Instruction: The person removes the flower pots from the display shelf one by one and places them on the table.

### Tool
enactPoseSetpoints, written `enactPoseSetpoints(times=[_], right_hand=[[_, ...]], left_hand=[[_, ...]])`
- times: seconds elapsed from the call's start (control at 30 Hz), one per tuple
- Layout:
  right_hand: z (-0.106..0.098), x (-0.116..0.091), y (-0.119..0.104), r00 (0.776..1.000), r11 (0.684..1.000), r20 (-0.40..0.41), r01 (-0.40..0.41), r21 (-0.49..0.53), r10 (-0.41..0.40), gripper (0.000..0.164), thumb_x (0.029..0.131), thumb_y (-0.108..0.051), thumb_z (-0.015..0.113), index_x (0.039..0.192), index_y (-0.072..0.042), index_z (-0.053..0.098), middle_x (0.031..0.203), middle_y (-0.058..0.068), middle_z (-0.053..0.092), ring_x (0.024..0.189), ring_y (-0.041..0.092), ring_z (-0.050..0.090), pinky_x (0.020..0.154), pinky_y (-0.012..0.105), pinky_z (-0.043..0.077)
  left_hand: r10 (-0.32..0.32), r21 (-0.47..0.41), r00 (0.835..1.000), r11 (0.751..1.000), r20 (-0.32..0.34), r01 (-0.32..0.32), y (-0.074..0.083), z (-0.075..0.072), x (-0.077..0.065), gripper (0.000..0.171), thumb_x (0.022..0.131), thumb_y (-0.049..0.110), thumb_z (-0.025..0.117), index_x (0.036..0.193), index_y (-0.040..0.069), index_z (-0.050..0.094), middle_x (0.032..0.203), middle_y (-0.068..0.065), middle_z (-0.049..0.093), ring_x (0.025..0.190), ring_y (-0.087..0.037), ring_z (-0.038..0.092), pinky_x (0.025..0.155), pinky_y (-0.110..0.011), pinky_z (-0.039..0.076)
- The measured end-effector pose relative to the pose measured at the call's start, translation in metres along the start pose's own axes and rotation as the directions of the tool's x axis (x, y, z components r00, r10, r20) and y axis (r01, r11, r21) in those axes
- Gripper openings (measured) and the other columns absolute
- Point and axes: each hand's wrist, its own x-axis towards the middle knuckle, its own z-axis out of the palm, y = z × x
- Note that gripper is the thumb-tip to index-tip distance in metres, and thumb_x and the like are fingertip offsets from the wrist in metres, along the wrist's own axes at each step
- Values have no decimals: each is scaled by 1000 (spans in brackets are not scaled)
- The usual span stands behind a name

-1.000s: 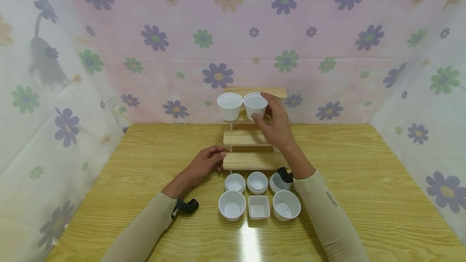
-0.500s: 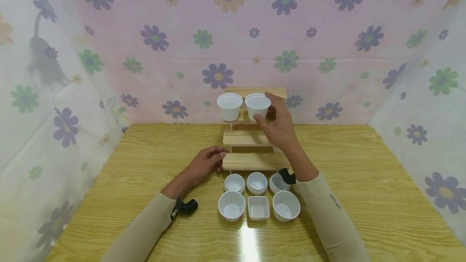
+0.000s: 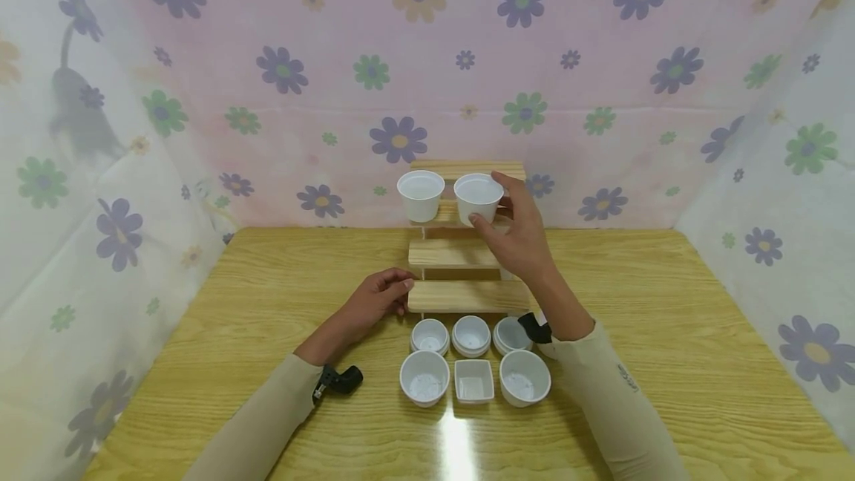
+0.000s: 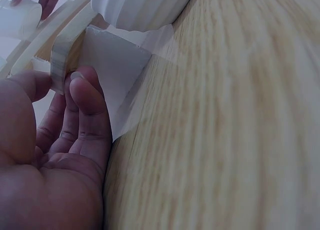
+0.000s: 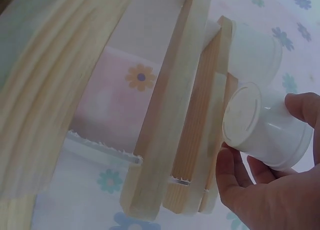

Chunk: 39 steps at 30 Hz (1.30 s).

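Observation:
A white plastic pot [image 3: 476, 203] is gripped by my right hand [image 3: 519, 232], thumb in front and fingers behind. Over the upper boards, it appears tilted in the right wrist view, its base [image 5: 242, 115] facing the boards. Just left of it, a second white pot [image 3: 421, 197] stands upright on the wooden stepped shelf [image 3: 469, 295]. My left hand [image 3: 379, 301] holds the left end of the lowest board. Up close in the left wrist view, thumb and fingers [image 4: 87, 97] pinch that board end [image 4: 62, 54].
In front of the shelf stand several white pots in two rows, among them a round pot [image 3: 425, 378], a square pot [image 3: 474, 381] and another round pot [image 3: 525, 378]. The wood-grain table [image 3: 294, 266] ends at a flowered cloth backdrop [image 3: 320, 125].
My right hand has moved slightly right with the pot, widening the gap between it and the second pot. The left hand stays on the board end.

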Motion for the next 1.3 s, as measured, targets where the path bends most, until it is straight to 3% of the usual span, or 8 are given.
enactPoseSetpoints(times=[0.6, 0.93, 1.1, 1.3], right_hand=[[-15, -13, -18, 1000, 999, 12, 3, 53, -3, 71, 91, 3, 80, 152, 1, 45, 142, 19, 52, 117, 36, 62, 107, 46, 51], [-16, -19, -23, 999, 995, 32, 33, 89, -36, 72, 87, 7, 81, 149, 1, 47, 142, 17, 50, 116, 36, 62, 102, 24, 52], [-20, -24, -28, 999, 993, 41, 17, 116, -22, 73, 85, 9, 81, 148, 3, 45, 144, 17, 50, 118, 35, 60, 104, 30, 51], [-26, -30, -28, 999, 995, 51, -4, 102, -1, 73, 85, 9, 80, 148, 6, 43, 141, 19, 53, 120, 35, 60, 103, 27, 51]], left_hand=[[-3, -10, 1000, 1000, -3, 3, -1, 0, 3, 40, 113, 25, 56, 140, -3, 59, 90, -7, 61, 77, -18, 63, 72, -29, 58], [0, -4, 1000, 1000, 5, 0, -1, 0, 2, 40, 113, 26, 55, 141, -3, 58, 91, -7, 60, 78, -18, 62, 73, -29, 58], [-1, -2, 1000, 1000, 4, 1, -1, 0, 1, 40, 113, 26, 55, 140, -3, 59, 91, -7, 60, 78, -18, 62, 72, -29, 58], [2, -7, 1000, 1000, 10, -2, -2, 0, 0, 40, 113, 27, 55, 141, -3, 58, 91, -7, 60, 79, -18, 62, 73, -29, 58]])
